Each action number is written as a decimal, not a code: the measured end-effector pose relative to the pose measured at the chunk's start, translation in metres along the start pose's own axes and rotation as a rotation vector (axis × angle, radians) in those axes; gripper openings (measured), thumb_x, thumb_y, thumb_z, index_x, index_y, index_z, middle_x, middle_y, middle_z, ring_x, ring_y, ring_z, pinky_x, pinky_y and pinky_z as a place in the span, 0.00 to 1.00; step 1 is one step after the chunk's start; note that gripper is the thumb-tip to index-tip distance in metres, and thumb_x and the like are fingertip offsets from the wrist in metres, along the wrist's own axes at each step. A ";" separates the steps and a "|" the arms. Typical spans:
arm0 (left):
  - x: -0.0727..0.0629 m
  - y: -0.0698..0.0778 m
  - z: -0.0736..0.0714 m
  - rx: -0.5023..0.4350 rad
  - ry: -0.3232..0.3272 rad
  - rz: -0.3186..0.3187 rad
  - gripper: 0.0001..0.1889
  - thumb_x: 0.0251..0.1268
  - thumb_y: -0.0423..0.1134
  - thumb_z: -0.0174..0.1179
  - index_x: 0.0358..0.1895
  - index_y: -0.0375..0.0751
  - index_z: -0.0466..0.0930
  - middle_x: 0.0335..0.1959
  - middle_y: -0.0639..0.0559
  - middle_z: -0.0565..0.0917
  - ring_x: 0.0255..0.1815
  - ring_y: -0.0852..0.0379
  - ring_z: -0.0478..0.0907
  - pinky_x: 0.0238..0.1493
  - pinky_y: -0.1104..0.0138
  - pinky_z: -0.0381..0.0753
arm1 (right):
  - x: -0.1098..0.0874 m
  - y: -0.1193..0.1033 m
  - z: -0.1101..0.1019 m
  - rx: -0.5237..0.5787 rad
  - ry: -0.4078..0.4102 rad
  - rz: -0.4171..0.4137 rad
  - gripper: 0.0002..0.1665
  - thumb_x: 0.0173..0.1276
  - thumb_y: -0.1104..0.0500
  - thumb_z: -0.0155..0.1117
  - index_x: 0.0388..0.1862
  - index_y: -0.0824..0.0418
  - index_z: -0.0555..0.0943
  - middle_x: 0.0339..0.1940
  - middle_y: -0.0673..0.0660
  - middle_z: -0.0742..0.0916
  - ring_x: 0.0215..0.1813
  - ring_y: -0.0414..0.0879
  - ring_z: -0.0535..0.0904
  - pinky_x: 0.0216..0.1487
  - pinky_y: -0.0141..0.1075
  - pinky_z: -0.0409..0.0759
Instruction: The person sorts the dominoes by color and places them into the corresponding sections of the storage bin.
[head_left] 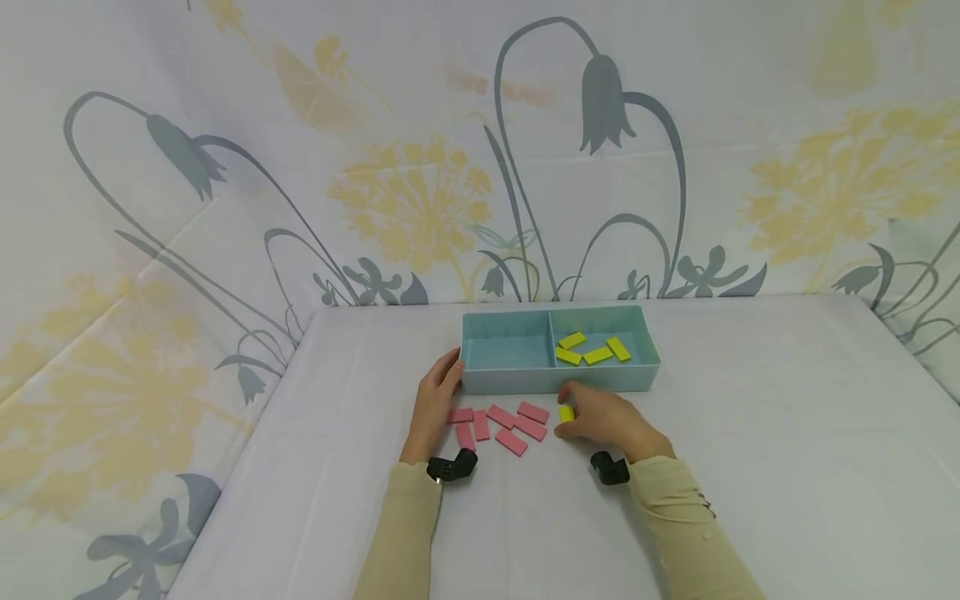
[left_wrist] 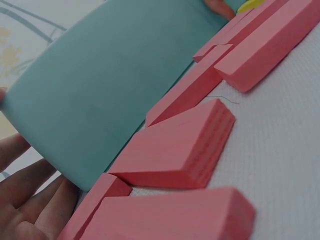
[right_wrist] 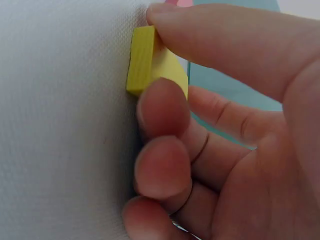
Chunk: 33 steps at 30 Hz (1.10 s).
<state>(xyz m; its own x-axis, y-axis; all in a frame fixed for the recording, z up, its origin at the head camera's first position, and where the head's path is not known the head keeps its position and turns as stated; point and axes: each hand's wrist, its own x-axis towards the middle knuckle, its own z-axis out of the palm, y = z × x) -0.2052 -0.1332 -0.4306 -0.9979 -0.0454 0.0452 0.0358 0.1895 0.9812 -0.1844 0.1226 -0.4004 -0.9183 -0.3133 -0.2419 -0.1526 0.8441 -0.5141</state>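
Note:
A light blue two-compartment box (head_left: 555, 381) stands on the cloth, with several yellow blocks (head_left: 598, 356) lying in its right compartment. My left hand (head_left: 432, 404) touches the box's left end. In the left wrist view, relaxed fingers (left_wrist: 42, 192) lie along the box's end edge. Just in front of the box, my right hand (head_left: 607, 417) pinches one yellow block (head_left: 567, 413) between thumb and fingers. The right wrist view shows that yellow block (right_wrist: 142, 60) right at the cloth, partly hidden by fingertips. Several pink blocks (head_left: 512, 442) lie between my hands.
The left compartment (head_left: 506, 350) shows its bare floor, and a divider (head_left: 552, 340) separates it from the right one. White cloth (head_left: 787, 433) covers the table. Behind the box rises a flower-patterned curtain (head_left: 450, 100).

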 end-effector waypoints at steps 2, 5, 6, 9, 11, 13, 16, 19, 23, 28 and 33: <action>0.000 -0.001 0.000 0.000 -0.003 0.004 0.23 0.65 0.54 0.46 0.61 0.54 0.66 0.60 0.59 0.68 0.60 0.64 0.64 0.58 0.64 0.65 | -0.001 -0.001 0.000 -0.013 -0.003 0.001 0.22 0.51 0.52 0.67 0.43 0.54 0.71 0.25 0.50 0.75 0.28 0.44 0.70 0.29 0.37 0.68; -0.001 -0.001 0.000 0.000 -0.004 0.018 0.25 0.63 0.57 0.47 0.62 0.53 0.66 0.61 0.57 0.68 0.60 0.63 0.63 0.58 0.63 0.65 | 0.000 -0.002 0.000 -0.022 -0.010 0.004 0.19 0.51 0.55 0.64 0.42 0.55 0.71 0.25 0.50 0.75 0.28 0.45 0.70 0.29 0.37 0.68; 0.000 0.000 0.000 0.002 -0.004 0.022 0.26 0.63 0.58 0.47 0.62 0.53 0.66 0.61 0.57 0.68 0.60 0.63 0.63 0.58 0.63 0.65 | 0.000 -0.002 0.000 -0.021 -0.012 0.008 0.18 0.51 0.55 0.63 0.41 0.55 0.71 0.26 0.50 0.76 0.28 0.45 0.70 0.28 0.37 0.68; -0.001 0.000 0.000 0.011 -0.002 0.015 0.29 0.60 0.62 0.46 0.62 0.53 0.66 0.61 0.57 0.68 0.60 0.65 0.63 0.58 0.64 0.65 | 0.001 -0.001 -0.001 -0.009 -0.025 0.030 0.17 0.51 0.55 0.59 0.41 0.55 0.71 0.27 0.51 0.76 0.28 0.46 0.71 0.27 0.37 0.68; -0.001 0.000 0.000 0.014 -0.003 0.010 0.31 0.58 0.64 0.46 0.62 0.53 0.66 0.61 0.58 0.68 0.60 0.65 0.63 0.58 0.64 0.64 | 0.001 -0.001 -0.002 0.001 -0.028 0.043 0.17 0.52 0.54 0.57 0.41 0.55 0.71 0.28 0.51 0.76 0.29 0.46 0.70 0.28 0.37 0.67; -0.001 0.001 0.000 0.019 -0.003 0.006 0.32 0.57 0.65 0.46 0.62 0.54 0.66 0.61 0.59 0.68 0.60 0.65 0.63 0.59 0.64 0.64 | 0.001 0.000 -0.003 0.022 -0.031 0.056 0.16 0.53 0.53 0.57 0.42 0.54 0.71 0.29 0.51 0.75 0.30 0.46 0.70 0.28 0.37 0.67; -0.001 0.001 0.000 0.022 -0.002 0.005 0.32 0.57 0.65 0.46 0.62 0.53 0.66 0.61 0.58 0.68 0.60 0.65 0.63 0.59 0.64 0.64 | 0.002 0.002 -0.004 0.052 -0.034 0.058 0.14 0.56 0.55 0.56 0.42 0.54 0.72 0.29 0.52 0.75 0.31 0.46 0.70 0.29 0.37 0.67; -0.001 0.000 0.000 0.024 -0.001 0.009 0.32 0.57 0.65 0.46 0.62 0.53 0.66 0.61 0.58 0.68 0.60 0.65 0.63 0.59 0.63 0.63 | 0.002 0.004 -0.006 0.083 -0.041 0.042 0.12 0.57 0.57 0.55 0.41 0.55 0.72 0.28 0.52 0.75 0.30 0.45 0.70 0.30 0.37 0.67; 0.000 0.000 0.000 0.034 0.002 0.012 0.31 0.57 0.65 0.46 0.62 0.54 0.66 0.60 0.59 0.68 0.60 0.65 0.63 0.59 0.64 0.63 | 0.003 0.006 -0.008 0.119 -0.048 0.008 0.11 0.57 0.59 0.55 0.40 0.56 0.73 0.27 0.52 0.76 0.30 0.45 0.71 0.30 0.36 0.68; 0.000 -0.001 0.000 0.029 0.000 0.013 0.31 0.57 0.65 0.46 0.62 0.54 0.66 0.61 0.58 0.68 0.60 0.66 0.63 0.59 0.64 0.64 | 0.002 0.007 -0.009 0.147 -0.053 -0.024 0.10 0.57 0.61 0.54 0.40 0.57 0.74 0.27 0.52 0.76 0.30 0.44 0.71 0.31 0.36 0.69; 0.000 -0.001 0.000 0.017 -0.003 0.017 0.29 0.60 0.62 0.46 0.62 0.52 0.65 0.61 0.57 0.68 0.59 0.66 0.63 0.58 0.66 0.65 | -0.001 0.007 -0.012 0.178 -0.061 -0.074 0.12 0.56 0.64 0.52 0.40 0.58 0.75 0.25 0.52 0.76 0.27 0.44 0.71 0.30 0.35 0.69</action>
<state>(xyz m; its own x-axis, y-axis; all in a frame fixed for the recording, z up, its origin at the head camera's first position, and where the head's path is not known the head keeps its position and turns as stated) -0.2057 -0.1332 -0.4315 -0.9973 -0.0394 0.0618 0.0523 0.2069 0.9770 -0.1893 0.1341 -0.3946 -0.8823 -0.4023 -0.2443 -0.1471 0.7287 -0.6688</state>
